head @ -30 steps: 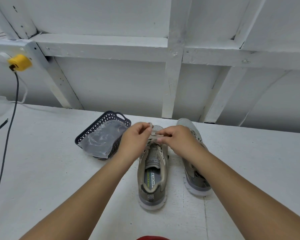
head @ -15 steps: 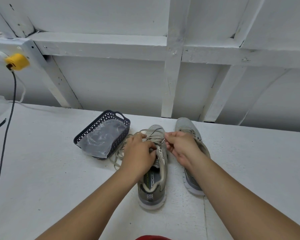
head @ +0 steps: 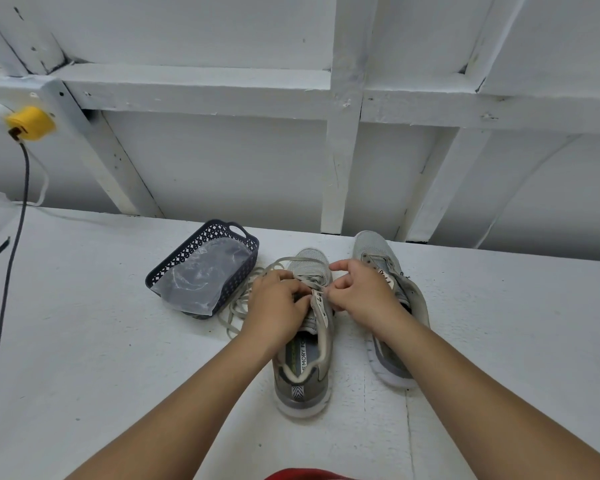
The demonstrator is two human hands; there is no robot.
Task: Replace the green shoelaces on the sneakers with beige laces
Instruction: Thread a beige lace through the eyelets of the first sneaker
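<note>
Lace (head: 291, 263) pinched by both hands (head: 278, 303) (head: 361, 294) over sneaker (head: 305, 358) — an eyelet may be skipped, loose loops snagged.

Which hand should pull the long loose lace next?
Probably the left hand. The slack of the lace lies on the table beside it, next to the basket, while the right hand pinches at the eyelets of the near sneaker.
</note>
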